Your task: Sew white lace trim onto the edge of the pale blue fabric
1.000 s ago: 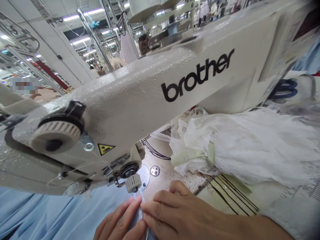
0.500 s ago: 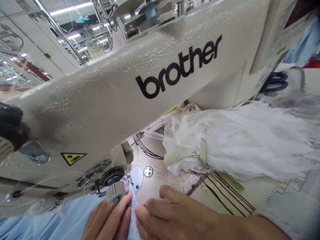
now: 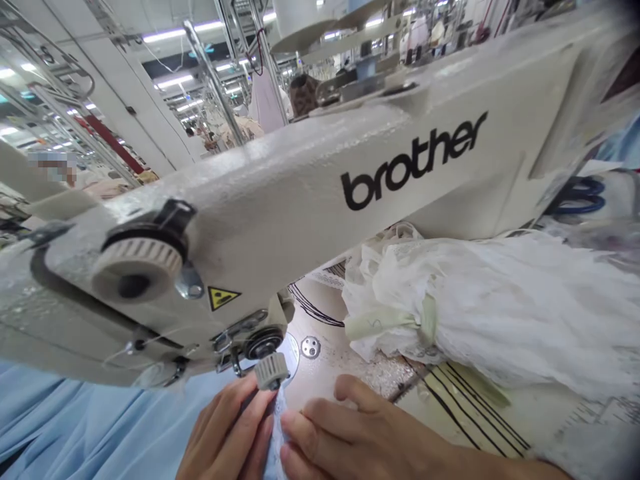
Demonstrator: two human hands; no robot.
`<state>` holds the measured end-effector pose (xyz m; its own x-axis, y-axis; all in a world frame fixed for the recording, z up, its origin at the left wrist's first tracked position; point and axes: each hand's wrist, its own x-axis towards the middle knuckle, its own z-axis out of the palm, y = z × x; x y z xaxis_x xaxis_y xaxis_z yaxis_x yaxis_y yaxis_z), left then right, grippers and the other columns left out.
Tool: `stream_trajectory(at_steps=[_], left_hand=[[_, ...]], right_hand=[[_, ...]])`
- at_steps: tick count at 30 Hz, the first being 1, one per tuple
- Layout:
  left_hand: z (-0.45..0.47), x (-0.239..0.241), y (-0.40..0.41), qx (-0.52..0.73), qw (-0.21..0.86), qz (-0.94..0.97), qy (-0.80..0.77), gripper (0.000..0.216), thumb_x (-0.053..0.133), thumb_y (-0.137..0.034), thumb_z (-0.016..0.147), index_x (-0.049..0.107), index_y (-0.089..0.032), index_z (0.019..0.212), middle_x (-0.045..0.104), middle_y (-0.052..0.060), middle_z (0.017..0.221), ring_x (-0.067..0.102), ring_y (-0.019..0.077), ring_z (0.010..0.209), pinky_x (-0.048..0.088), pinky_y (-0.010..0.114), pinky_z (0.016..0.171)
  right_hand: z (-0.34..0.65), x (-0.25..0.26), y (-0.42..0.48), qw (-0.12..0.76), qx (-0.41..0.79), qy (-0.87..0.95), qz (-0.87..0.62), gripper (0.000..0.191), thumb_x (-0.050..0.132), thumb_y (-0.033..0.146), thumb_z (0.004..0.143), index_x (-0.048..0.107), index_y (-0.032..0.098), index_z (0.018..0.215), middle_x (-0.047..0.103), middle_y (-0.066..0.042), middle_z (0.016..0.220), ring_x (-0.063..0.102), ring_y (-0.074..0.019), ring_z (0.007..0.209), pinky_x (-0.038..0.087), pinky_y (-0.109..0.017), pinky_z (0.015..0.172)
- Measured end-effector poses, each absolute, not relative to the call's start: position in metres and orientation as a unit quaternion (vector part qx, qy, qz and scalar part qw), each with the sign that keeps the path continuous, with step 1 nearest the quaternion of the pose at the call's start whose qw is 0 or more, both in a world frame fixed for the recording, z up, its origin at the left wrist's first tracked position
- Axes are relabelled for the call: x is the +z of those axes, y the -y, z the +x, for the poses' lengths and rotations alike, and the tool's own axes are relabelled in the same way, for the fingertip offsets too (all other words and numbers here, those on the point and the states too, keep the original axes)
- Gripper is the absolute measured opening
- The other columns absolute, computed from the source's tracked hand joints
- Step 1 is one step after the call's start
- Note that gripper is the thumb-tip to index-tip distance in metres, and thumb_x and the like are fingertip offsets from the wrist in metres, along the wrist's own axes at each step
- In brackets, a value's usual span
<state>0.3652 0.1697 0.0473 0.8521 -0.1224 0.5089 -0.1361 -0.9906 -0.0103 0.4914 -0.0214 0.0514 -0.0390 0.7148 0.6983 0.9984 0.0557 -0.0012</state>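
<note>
Light blue fabric [image 3: 95, 420] spreads under the sewing machine head at lower left. A pale lace strip [image 3: 279, 430] runs along its edge between my hands. My left hand [image 3: 233, 427] is closed on the fabric just below the presser area, fingers pressed together and pointing toward the needle. My right hand [image 3: 345, 427] pinches the lace-trimmed edge from the right, its index finger curled. Above my left fingertips sits a ribbed white knob [image 3: 271, 370] on the machine head. The needle and presser foot are hidden behind the head.
The white sewing machine arm [image 3: 280, 220] crosses the view just above my hands. A tied bundle of white lace [image 3: 480, 293] lies at right on the machine bed. Blue-handled scissors [image 3: 580, 195] rest behind it. Black lines mark a yellowish strip [image 3: 470, 400] near my right wrist.
The view has shifted left and up, so more of the machine head shows and things sit further right and lower. Both hands stay on the fabric in nearly the same pose.
</note>
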Motion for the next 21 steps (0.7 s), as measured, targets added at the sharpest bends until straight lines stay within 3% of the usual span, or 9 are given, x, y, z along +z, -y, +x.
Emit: stream_trajectory(at_steps=[4,10,15,21], left_hand=[[0.365,0.052,-0.175,0.237,-0.027,0.966,0.1,0.028,0.047,-0.021,0.096,0.056,-0.015,0.121,0.054,0.009,0.126,0.053,0.0149,0.119,0.04,0.021,0.105],[0.366,0.058,-0.177,0.224,-0.032,0.97,0.09,0.03,0.049,-0.021,0.094,0.055,-0.015,0.123,0.057,0.008,0.124,0.053,0.0131,0.118,0.041,0.019,0.105],[0.366,0.061,-0.178,0.235,-0.032,0.964,0.121,0.03,0.053,-0.017,0.092,0.057,-0.016,0.121,0.059,0.007,0.123,0.054,0.0123,0.118,0.042,0.019,0.106],[0.367,0.061,-0.18,0.235,-0.043,0.963,0.121,0.03,0.053,-0.019,0.091,0.058,-0.018,0.121,0.063,0.006,0.122,0.058,0.0134,0.116,0.046,0.02,0.102]], right_hand=[[0.493,0.054,0.02,0.284,-0.26,0.666,-0.639,0.038,0.028,0.008,0.103,0.064,0.016,0.097,0.07,0.0,0.095,0.054,-0.0127,0.076,0.039,-0.031,0.064],[0.492,0.071,0.032,0.259,-0.198,0.67,-0.667,0.047,0.019,0.006,0.102,0.065,0.015,0.103,0.069,0.001,0.095,0.056,-0.0141,0.084,0.041,-0.032,0.075],[0.491,0.052,0.019,0.271,-0.223,0.672,-0.652,0.038,0.028,0.009,0.103,0.065,0.015,0.103,0.069,0.0,0.097,0.055,-0.0142,0.078,0.038,-0.033,0.064],[0.492,0.049,0.016,0.286,-0.228,0.666,-0.651,0.039,0.027,0.009,0.103,0.066,0.014,0.1,0.068,0.0,0.091,0.054,-0.0139,0.077,0.037,-0.033,0.064]])
